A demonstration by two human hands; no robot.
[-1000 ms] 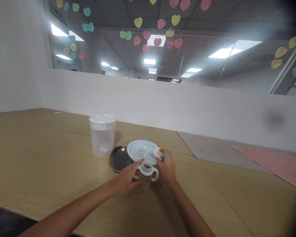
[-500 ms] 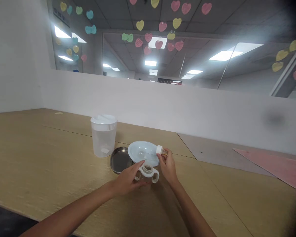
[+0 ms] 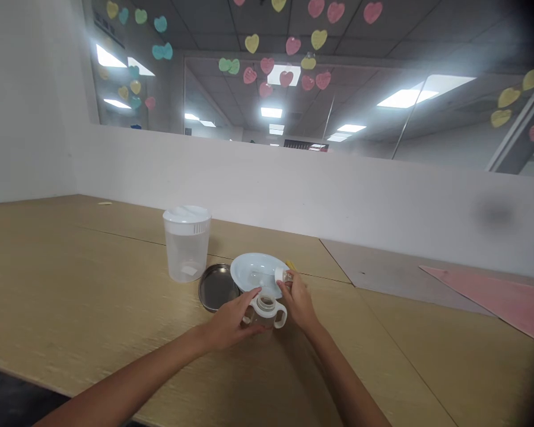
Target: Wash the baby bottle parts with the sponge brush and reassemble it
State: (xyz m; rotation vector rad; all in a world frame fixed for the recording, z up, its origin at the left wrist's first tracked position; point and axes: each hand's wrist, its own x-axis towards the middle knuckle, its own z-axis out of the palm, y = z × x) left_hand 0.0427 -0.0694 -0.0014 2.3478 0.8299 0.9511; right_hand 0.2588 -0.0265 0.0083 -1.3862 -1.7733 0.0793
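Observation:
My left hand (image 3: 232, 320) is wrapped round a clear bottle (image 3: 266, 309) with a white collar, two side handles and an open mouth. Just right of and above it, my right hand (image 3: 299, 299) grips a small clear container with a white cap (image 3: 280, 276), held over the right rim of a pale blue oval bowl (image 3: 244, 264). Something clear, too faint to make out, lies in the bowl. Left of the bowl is a round dark metal tray (image 3: 217, 287).
A translucent bucket with a white lid (image 3: 187, 243) stands behind the tray. A yellow item (image 3: 290, 265) shows behind my right hand. A pink sheet (image 3: 498, 296) lies at the right, and a white wall (image 3: 293, 190) rises behind the table.
My right hand has moved slightly left with the white-capped container, turning it a little, and the yellow item now shows behind it. My left hand and the handled bottle have hardly moved.

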